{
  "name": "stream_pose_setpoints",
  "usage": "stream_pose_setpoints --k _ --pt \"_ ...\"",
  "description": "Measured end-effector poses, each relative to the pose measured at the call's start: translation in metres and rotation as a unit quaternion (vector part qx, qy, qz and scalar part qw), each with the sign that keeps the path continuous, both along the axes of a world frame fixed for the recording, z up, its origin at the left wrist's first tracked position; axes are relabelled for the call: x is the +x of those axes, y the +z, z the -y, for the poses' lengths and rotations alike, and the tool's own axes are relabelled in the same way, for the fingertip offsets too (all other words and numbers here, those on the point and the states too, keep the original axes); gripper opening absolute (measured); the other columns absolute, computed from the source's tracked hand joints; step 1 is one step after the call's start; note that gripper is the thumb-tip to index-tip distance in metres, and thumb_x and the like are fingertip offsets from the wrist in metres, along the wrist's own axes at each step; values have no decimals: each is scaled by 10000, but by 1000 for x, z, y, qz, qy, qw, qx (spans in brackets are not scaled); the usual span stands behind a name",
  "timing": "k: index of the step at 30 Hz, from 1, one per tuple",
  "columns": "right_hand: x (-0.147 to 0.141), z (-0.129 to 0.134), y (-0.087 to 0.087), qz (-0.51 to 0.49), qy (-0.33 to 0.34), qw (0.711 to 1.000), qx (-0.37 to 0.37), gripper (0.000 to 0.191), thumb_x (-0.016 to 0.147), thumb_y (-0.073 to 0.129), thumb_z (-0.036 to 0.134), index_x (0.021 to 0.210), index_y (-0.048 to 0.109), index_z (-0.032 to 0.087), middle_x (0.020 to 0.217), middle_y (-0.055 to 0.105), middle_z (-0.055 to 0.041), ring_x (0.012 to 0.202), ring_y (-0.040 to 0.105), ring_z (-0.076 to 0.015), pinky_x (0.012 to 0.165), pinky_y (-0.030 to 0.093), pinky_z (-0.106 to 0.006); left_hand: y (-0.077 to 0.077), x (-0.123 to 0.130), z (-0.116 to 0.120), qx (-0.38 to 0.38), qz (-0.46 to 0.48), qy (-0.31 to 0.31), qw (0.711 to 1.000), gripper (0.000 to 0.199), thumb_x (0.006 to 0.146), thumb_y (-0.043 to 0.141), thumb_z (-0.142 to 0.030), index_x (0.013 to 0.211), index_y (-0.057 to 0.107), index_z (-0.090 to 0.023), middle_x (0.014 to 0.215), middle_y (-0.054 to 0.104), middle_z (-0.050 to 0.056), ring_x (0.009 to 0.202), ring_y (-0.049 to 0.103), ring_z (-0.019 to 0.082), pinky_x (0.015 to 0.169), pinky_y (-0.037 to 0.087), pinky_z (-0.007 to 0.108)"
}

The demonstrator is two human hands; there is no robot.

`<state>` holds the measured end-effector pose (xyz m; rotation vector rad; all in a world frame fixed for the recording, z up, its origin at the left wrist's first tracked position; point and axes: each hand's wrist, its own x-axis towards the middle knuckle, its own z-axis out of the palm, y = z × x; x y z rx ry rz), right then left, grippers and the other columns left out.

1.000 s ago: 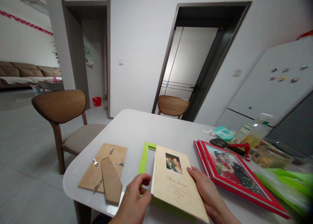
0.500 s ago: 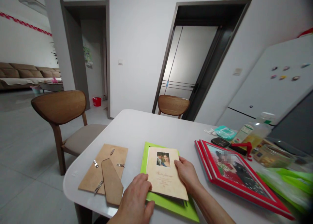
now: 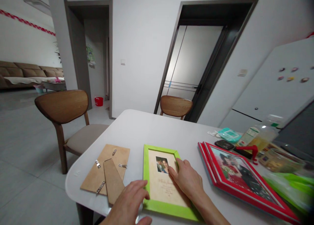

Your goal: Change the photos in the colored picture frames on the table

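A green photo frame lies on the white table, with a cream printed insert inside its border. The insert carries a small picture of two people. My right hand rests over the frame's right side, fingers spread, its thumb on the insert beside the picture. At the frame's lower left edge is my left hand, fingers apart and holding nothing. Left of it lies a wooden backing board with metal clips and a brown stand leg, whose lower end is partly behind my left hand.
Red picture frames are stacked on the right. Behind them are a black object, a bottle, a teal wipes pack, a clear container and a green bag. Wooden chairs stand beyond the white table.
The cream insert now sits within the green frame instead of lying askew on top. My right hand has shifted onto it, and my left hand has moved slightly left, away from the insert.
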<state>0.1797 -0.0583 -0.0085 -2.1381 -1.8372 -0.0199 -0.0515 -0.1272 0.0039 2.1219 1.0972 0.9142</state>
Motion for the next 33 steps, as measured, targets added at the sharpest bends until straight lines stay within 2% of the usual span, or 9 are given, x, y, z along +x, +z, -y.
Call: stream_pose_setpoints --k 5,8,11,14,18,23,25,28,33 --pt "-56 33 10 -87 212 972 52 341 756 415 329 1043 513 174 1008 532 -98 952 467 -220 826 352 -340 -26 -92 -1 64 -130 179 973 644 524 733 -352 1120 507 -267 1269 373 98 1154 321 351 948 246 498" --pt "-116 51 8 -133 317 939 11 443 672 531 364 1086 488 211 1015 529 -83 933 452 -243 810 345 -392 -44 -122 2 88 -204 178 959 683 540 723 -376 1164 460 -281 1279 350 95 1134 356 337 917 319 458" --pt "-162 53 1 -144 306 941 -12 468 556 620 340 998 523 220 945 519 -81 885 452 -274 761 352 -442 -50 -132 6 118 -227 150 955 593 616 669 -286 1167 450 -304 1254 394 66 1112 403 291 902 358 397" --pt "-175 49 3 -231 301 925 -27 437 587 554 206 1021 498 189 975 475 -84 875 475 -222 762 389 -364 -44 -138 6 125 -214 131 960 455 676 613 -240 1109 506 -331 1207 458 36 1075 452 254 883 390 334" --pt "-144 54 30 -312 347 884 -21 428 610 486 118 1031 500 194 948 464 -51 850 493 -152 769 404 -267 -19 -127 6 138 -152 100 974 363 707 606 -273 1058 548 -344 1192 478 16 1064 463 250 878 398 301" --pt "-65 68 53 -274 318 908 -5 333 639 494 166 964 558 198 894 511 -53 863 507 -178 777 418 -315 15 -56 3 139 -59 39 988 289 752 558 -230 1038 564 -275 1177 497 37 1098 434 241 927 365 343" --pt "-31 71 50 -246 282 927 -5 304 670 495 236 961 576 198 929 530 -74 902 513 -201 796 417 -330 19 -20 -2 155 -87 -29 984 279 758 529 -204 1036 542 -205 1181 490 72 1111 418 235 927 368 358" --pt "8 73 34 -215 226 950 -17 305 719 460 316 968 588 196 953 539 -90 902 527 -203 778 437 -312 11 25 -14 137 -124 -51 982 200 731 553 -162 931 547 -166 1112 527 80 1070 445 211 930 365 324" --pt "32 64 -6 -128 194 972 16 339 700 470 294 992 590 173 999 530 -112 943 505 -217 831 416 -353 -15 57 -27 95 -160 -40 982 119 717 584 -177 830 547 -191 1052 550 30 1012 471 191 917 349 326"
